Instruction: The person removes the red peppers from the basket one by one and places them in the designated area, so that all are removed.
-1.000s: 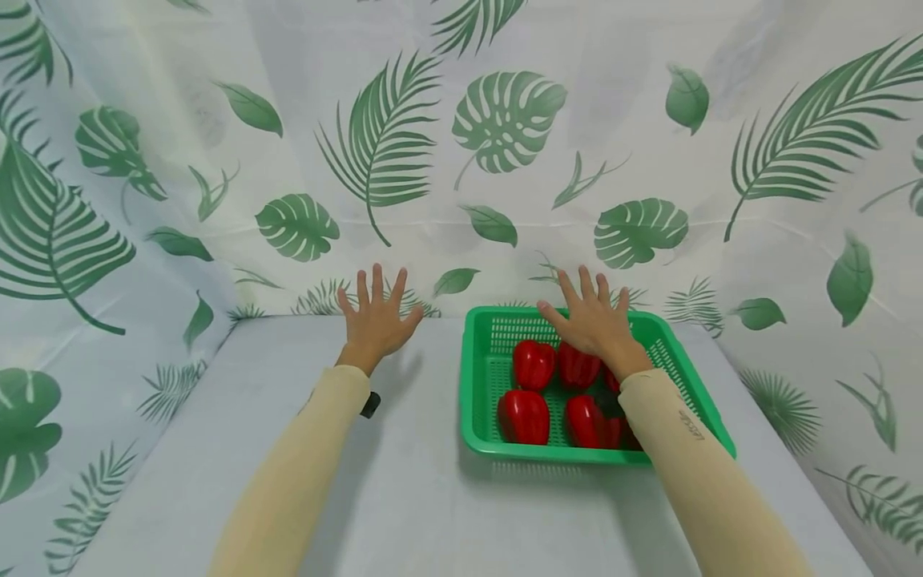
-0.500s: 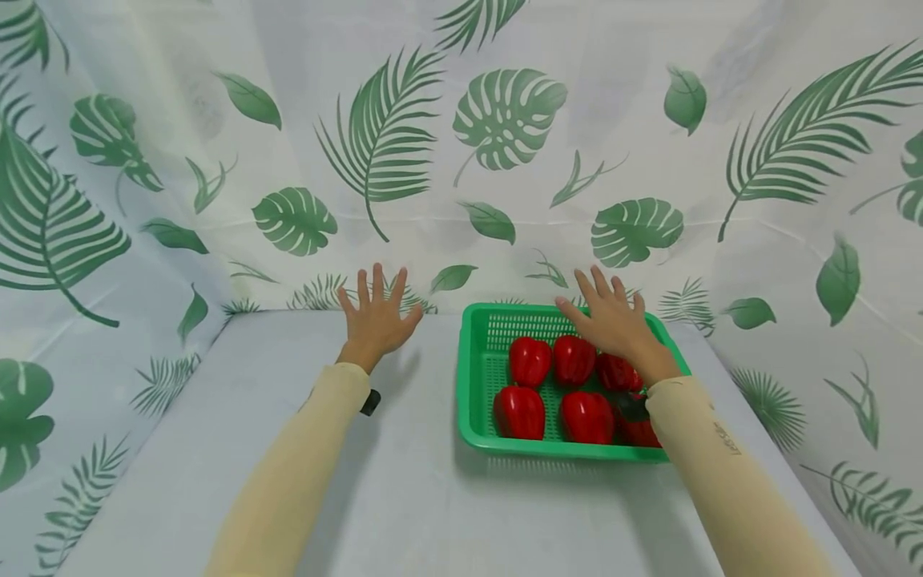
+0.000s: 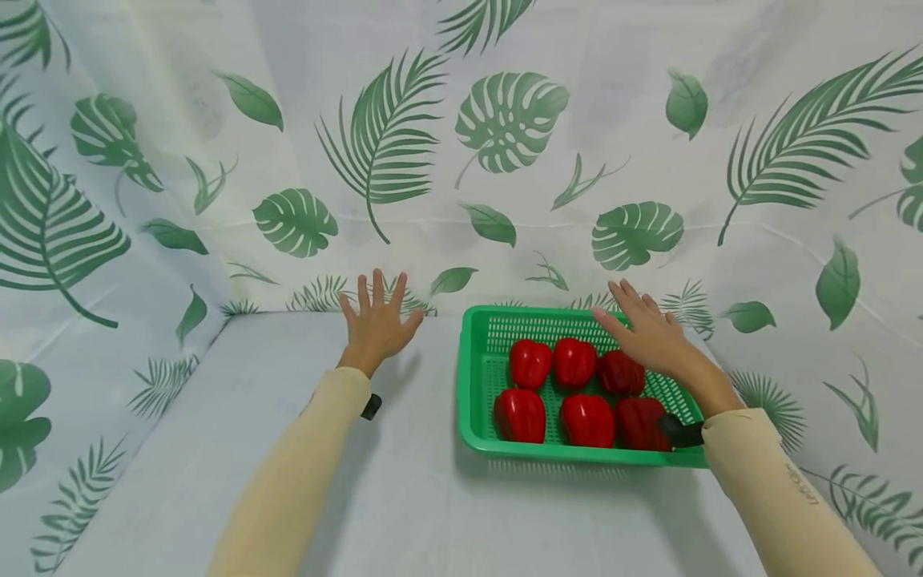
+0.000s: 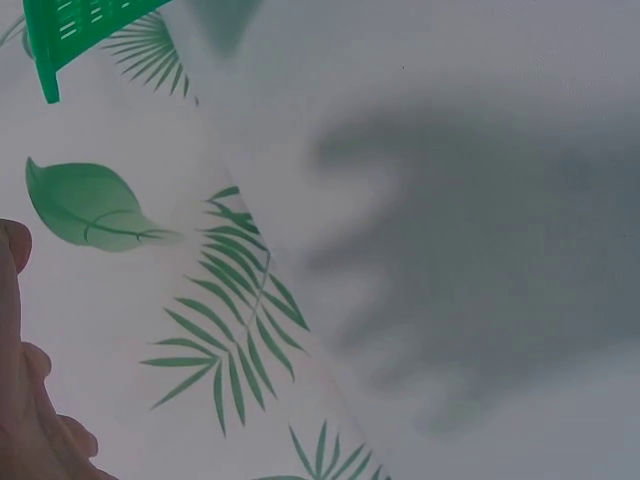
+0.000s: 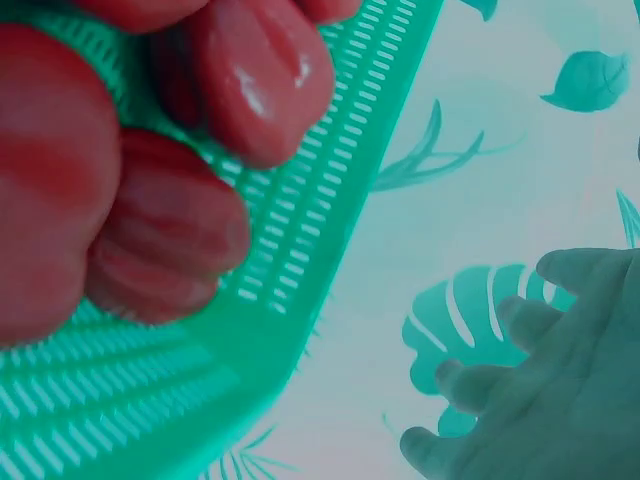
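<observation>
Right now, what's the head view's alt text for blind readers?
Six red peppers lie in a green basket. A person's right hand is raised near its far right corner; the left hand, fingers spread, is left of the basket. Leaf-print cloth hangs behind.

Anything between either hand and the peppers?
Right hand: nothing visible in between. It's raised by the basket's right side, and the basket is open on top. Left hand: the left wall stands between it and the peppers, so it would probably have to go over that.
</observation>
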Demonstrator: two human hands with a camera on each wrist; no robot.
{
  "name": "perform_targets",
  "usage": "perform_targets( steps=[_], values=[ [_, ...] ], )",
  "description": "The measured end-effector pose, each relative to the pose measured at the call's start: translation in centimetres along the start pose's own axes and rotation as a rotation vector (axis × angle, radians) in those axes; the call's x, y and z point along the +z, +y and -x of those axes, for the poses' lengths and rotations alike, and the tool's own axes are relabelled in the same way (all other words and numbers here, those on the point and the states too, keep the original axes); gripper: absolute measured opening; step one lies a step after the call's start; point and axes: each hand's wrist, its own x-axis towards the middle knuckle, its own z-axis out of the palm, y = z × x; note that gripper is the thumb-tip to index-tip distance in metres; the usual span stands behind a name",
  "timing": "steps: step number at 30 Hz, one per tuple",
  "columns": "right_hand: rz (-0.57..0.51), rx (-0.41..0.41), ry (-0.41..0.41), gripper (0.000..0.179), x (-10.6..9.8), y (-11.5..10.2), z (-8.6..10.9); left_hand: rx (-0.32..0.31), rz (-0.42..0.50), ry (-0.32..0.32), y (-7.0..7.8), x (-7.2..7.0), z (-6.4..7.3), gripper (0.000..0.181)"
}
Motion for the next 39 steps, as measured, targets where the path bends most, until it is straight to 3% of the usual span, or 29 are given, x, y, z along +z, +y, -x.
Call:
perform_targets(
  steps=[8, 16, 30, 39],
  values=[
    [-0.08, -0.026, 0.019, 0.083, -0.8, 1.9, 3.1, 0.009, 0.022, 0.003, 0.2, 0.5, -0.1, 0.08],
    [-0.216, -0.012, 0.001, 0.083, -0.3, 4.6, 6.9, 0.023, 0.042, 0.001, 0.6, 0.8, -0.3, 0.08],
    [-0.296, 0.137, -0.016, 0.078, 2.9, 7.7, 10.8, 0.1, 0.124, 0.101, 1.2, -0.3, -0.2, 0.08],
    [-0.358, 0.128, 0.054, 0.079, 5.7, 8.6, 11.6, 0.145, 0.199, 0.155, 2.7, -1.9, -0.2, 0.081]
  ],
)
